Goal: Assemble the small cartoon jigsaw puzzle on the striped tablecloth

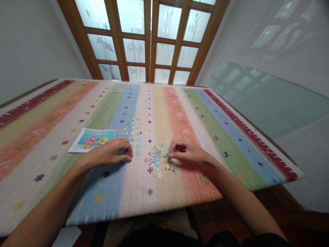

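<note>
Loose jigsaw puzzle pieces [155, 159] lie in a heap between my hands, mostly teal with some pink and cream ones. My right hand [189, 150] is at the heap's right edge, thumb and finger pinched on a small puzzle piece [171, 160]. To the left, my left hand [114, 152] rests low over the cloth with its fingers curled and the tips together; what they hold, if anything, is mostly hidden. Teal shows through the gap in its fingers. Beyond it, several teal pieces [138, 145] are spread in loose rows. A cartoon picture sheet [88, 140] lies partly behind my left hand.
A striped, patterned tablecloth [102, 192] covers the table, whose near edge is just before my body. Wooden doors with frosted panes [136, 46] stand beyond the far edge. A pale glossy panel [257, 92] leans by the right wall.
</note>
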Demonstrator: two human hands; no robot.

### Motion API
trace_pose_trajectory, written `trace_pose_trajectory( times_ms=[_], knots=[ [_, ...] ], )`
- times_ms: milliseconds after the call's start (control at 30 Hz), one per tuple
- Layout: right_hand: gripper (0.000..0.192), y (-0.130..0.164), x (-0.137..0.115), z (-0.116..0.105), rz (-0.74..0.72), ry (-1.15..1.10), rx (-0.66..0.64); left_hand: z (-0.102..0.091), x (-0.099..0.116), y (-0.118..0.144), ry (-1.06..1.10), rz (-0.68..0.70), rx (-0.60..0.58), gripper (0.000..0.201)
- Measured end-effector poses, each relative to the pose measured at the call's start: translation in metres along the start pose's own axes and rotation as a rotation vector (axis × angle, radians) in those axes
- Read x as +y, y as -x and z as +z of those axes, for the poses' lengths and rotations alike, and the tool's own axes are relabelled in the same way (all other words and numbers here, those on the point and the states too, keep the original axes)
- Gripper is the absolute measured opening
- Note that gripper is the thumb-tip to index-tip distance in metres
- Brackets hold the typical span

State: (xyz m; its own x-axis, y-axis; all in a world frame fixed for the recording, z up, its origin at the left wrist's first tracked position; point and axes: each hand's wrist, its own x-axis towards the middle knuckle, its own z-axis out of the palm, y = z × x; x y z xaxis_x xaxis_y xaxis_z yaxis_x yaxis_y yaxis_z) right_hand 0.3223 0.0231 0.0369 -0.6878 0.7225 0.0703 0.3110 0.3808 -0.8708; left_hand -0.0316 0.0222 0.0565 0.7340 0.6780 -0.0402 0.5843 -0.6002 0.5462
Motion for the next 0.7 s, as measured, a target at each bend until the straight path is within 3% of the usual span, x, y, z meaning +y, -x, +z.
trace_pose_trajectory(
  times_ms=[233,433,700],
  knots=[
    [0.020,-0.004,-0.006,0.012,-0.061,-0.004,-0.016,0.025,0.033,-0.019,0.081,0.100,0.268,0.021],
    [0.021,-0.008,-0.007,0.023,-0.112,-0.014,-0.056,0.054,0.054,-0.033,0.188,0.188,0.348,0.012],
    [0.025,-0.010,-0.004,0.030,-0.125,-0.032,-0.045,0.051,0.060,-0.032,0.225,0.198,0.321,0.013]
  ],
)
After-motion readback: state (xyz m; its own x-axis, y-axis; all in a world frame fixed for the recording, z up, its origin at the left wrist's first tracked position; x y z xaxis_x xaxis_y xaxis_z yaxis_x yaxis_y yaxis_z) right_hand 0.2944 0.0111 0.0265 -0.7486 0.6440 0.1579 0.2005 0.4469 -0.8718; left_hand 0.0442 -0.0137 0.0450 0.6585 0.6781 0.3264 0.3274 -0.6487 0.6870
